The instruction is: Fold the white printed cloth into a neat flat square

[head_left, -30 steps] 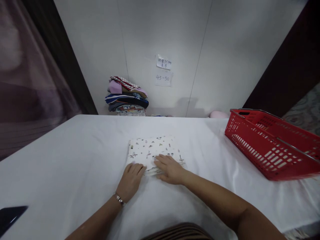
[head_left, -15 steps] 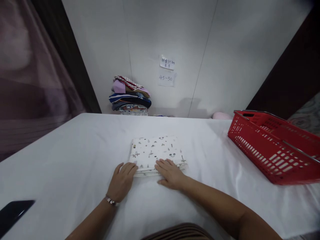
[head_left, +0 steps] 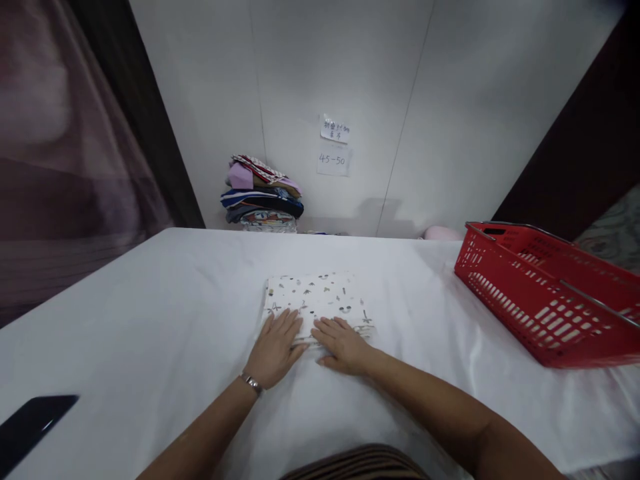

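Note:
A folded white cloth [head_left: 315,293] with small dark prints lies flat in the middle of the white-covered table [head_left: 165,300]. On its near left part rests my left hand [head_left: 277,347], palm down, with the fingers stretched out over the fabric. My right hand [head_left: 343,343] lies flat on the near right edge, fingers extended. Neither hand grips anything. Several folded layers show at the near edge between and beside my hands; the rest of that edge is hidden under them.
To the right stands a red plastic basket [head_left: 520,287] with metal handles. A stack of folded clothes [head_left: 263,193] sits beyond the table's far edge, against the wall. A dark flat object [head_left: 37,427] lies at the near left. Paper notes [head_left: 334,143] hang on the wall.
My left hand has moved right and forward, from the cloth's near left corner onto its top. My right hand has stayed in nearly the same place.

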`<action>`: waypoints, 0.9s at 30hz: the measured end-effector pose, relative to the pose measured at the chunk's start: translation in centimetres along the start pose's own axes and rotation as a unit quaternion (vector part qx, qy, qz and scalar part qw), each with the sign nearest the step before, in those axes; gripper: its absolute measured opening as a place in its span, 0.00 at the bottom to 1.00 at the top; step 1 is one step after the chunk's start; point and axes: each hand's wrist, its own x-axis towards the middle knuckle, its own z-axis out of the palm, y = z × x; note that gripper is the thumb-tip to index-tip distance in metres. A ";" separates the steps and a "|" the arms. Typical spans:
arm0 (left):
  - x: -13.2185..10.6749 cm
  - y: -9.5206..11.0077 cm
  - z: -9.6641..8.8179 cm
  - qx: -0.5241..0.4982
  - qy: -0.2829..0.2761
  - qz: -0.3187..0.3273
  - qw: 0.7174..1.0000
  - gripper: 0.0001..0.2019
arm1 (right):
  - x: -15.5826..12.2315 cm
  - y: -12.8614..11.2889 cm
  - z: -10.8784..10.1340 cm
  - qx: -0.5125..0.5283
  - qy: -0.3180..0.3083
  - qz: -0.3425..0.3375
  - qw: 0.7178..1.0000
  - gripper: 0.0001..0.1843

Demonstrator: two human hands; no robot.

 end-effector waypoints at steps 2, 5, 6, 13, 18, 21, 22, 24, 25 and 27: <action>-0.8 -0.3 1.3 0.013 -0.007 0.009 1.000 0.26 | -0.8 0.3 -0.7 0.008 0.010 0.017 1.000 0.35; -2.3 -1.0 2.3 0.020 -0.005 0.022 1.000 0.27 | -2.9 1.4 -1.2 0.000 0.037 0.070 0.997 0.31; -2.6 -1.2 2.3 0.021 -0.003 0.026 0.999 0.26 | -3.7 1.9 -1.2 -0.006 0.046 0.083 0.995 0.30; -3.2 -1.4 1.5 0.017 0.009 0.029 0.999 0.25 | -8.2 3.8 -0.3 -0.005 0.094 0.140 0.986 0.29; -3.8 -2.0 1.1 0.009 0.018 0.016 1.000 0.20 | -8.5 4.2 0.2 0.014 0.130 0.125 0.983 0.28; -4.7 -2.6 0.6 -0.003 0.019 -0.010 1.000 0.18 | -8.2 4.4 0.0 0.019 0.129 0.126 0.984 0.26; -4.9 -2.8 0.5 -0.005 0.022 -0.018 1.000 0.17 | -8.0 4.4 -0.2 0.019 0.127 0.129 0.983 0.25; -5.4 -3.1 0.2 -0.008 0.031 -0.030 0.999 0.16 | -7.6 4.5 -0.7 0.022 0.136 0.135 0.981 0.21; -5.5 -3.2 0.1 -0.010 0.038 -0.033 0.999 0.16 | -7.4 4.5 -1.0 0.025 0.148 0.136 0.979 0.19; -5.5 -3.3 0.0 -0.017 0.056 -0.037 0.998 0.15 | -7.0 4.6 -1.3 0.032 0.179 0.139 0.973 0.16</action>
